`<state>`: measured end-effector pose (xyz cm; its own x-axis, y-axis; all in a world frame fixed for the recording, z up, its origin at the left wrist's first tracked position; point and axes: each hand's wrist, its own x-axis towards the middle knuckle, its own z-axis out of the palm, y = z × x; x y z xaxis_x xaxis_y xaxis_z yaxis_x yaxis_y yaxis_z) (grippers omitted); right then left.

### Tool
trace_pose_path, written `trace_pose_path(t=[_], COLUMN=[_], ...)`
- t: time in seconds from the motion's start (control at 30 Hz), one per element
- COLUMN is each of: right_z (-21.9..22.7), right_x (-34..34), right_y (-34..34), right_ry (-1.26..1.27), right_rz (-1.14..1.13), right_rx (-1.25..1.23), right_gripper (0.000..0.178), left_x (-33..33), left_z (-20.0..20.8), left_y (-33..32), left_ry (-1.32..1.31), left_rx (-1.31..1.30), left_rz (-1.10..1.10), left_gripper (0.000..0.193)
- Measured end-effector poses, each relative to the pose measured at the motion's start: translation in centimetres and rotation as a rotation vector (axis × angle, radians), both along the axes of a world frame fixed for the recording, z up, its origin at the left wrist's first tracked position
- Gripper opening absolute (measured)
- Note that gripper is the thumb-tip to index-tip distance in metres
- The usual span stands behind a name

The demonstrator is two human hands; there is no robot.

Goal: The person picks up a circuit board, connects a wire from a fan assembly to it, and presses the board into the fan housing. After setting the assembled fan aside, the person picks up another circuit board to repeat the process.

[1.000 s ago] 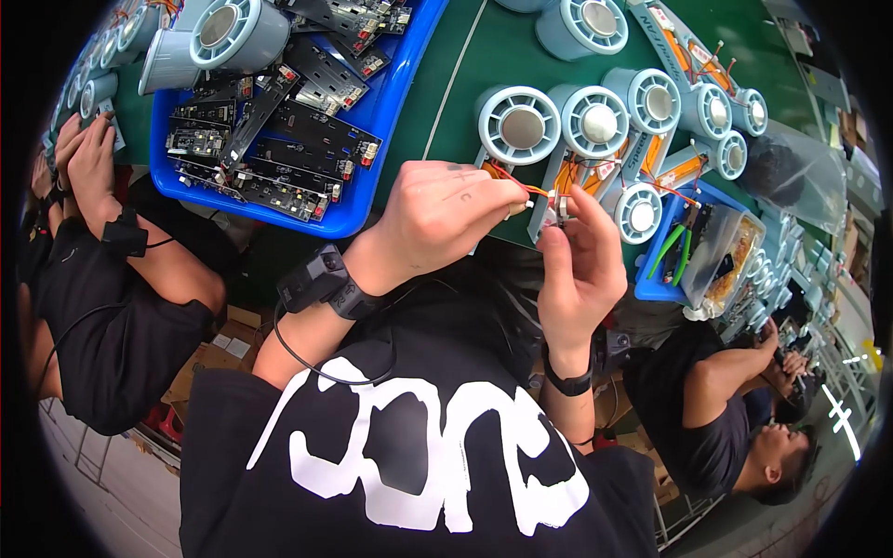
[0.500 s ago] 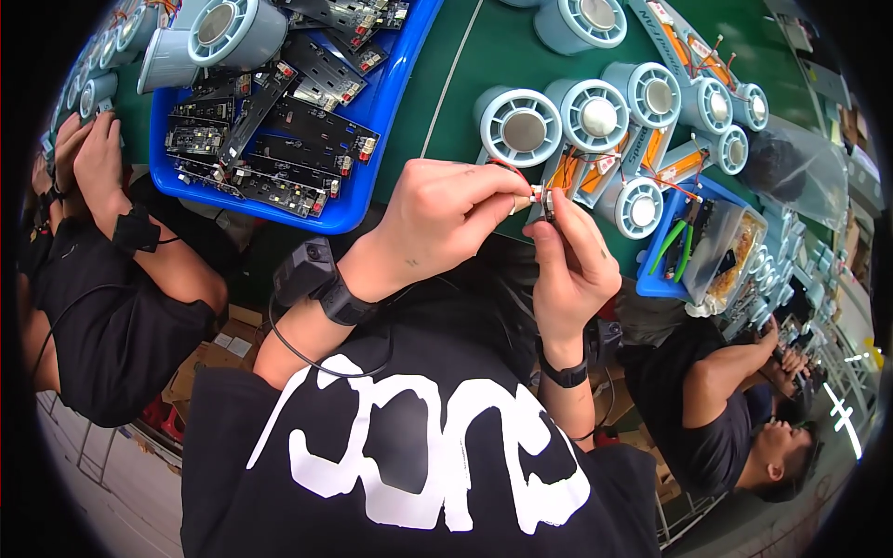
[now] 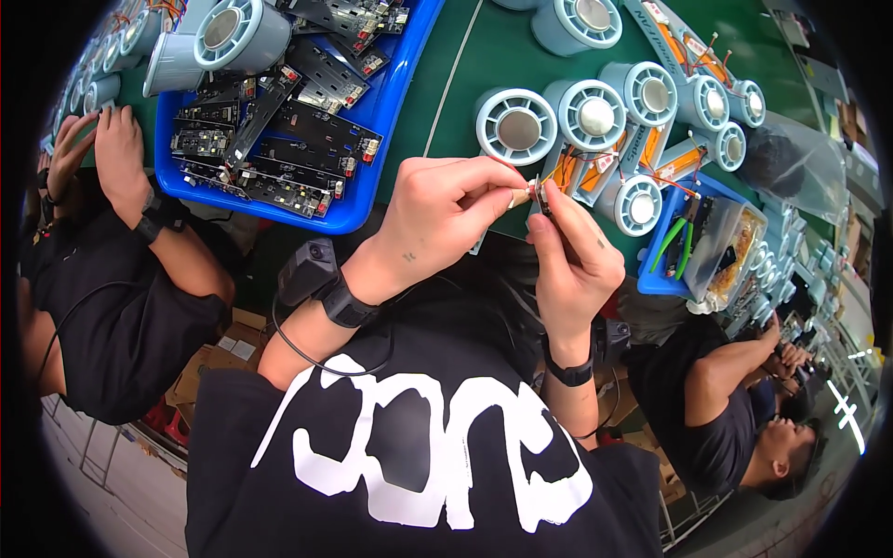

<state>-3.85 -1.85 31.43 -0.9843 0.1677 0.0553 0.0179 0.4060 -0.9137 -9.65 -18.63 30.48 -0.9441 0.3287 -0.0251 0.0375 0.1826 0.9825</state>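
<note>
My left hand is closed in a pinch on a small white wire connector with a thin red wire at it. Facing it, my right hand grips a narrow dark circuit board between thumb and fingers, seen almost edge-on. Connector and board meet at the fingertips; whether the plug is seated cannot be made out. Just beyond the hands stands a light-blue round fan housing with a silver disc. Beside it, more housings have handles laid open, showing orange parts and wires.
A blue tray piled with black circuit boards lies on the green table to the left. Right of the housings, a blue bin holds green-handled pliers and a clear box. Co-workers sit on both sides.
Both hands stay nearly in place, the connector and board still held together. The right hand has shifted slightly right. At the left, a co-worker's hands have moved a little.
</note>
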Motion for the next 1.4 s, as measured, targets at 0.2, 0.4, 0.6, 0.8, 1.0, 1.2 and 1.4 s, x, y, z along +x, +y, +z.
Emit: trace_pose_path(t=[0.2, 0.4, 0.6, 0.8, 1.0, 1.2, 1.4], right_z=[0.4, 0.3, 1.0, 0.6, 0.6, 0.9, 1.7], right_x=[-0.5, -0.2, 0.2, -0.2, -0.8, -1.2, -1.4], right_y=[0.4, 0.0, -0.7, -0.6, 0.4, 1.0, 0.6], right_ry=[0.034, -0.028, -0.239, -0.137, 0.026, -0.025, -0.336], right_rz=[0.071, 0.017, -0.151, -0.080, 0.074, 0.114, -0.042], right_rx=[0.018, -0.100, -0.430, -0.247, -0.006, -0.043, -0.513], right_gripper=[0.034, 0.034, 0.032, 0.034, 0.031, 0.032, 0.030], left_x=[0.5, 0.4, 0.6, 0.4, 0.0, 0.1, -0.5], left_z=[0.0, -0.5, -1.1, -0.2, 0.4, 0.1, -0.9], left_y=[-0.1, 0.3, 0.3, 0.2, -0.1, 0.1, 0.5], left_ry=[-0.110, -0.046, 0.155, -0.004, -0.070, -0.049, 0.426], left_rx=[0.022, 0.044, -0.002, 0.013, -0.018, 0.012, -0.139], left_rz=[0.086, 0.069, 0.051, 0.025, -0.020, 0.002, 0.091], left_gripper=[0.008, 0.009, 0.011, 0.008, 0.007, 0.007, 0.025])
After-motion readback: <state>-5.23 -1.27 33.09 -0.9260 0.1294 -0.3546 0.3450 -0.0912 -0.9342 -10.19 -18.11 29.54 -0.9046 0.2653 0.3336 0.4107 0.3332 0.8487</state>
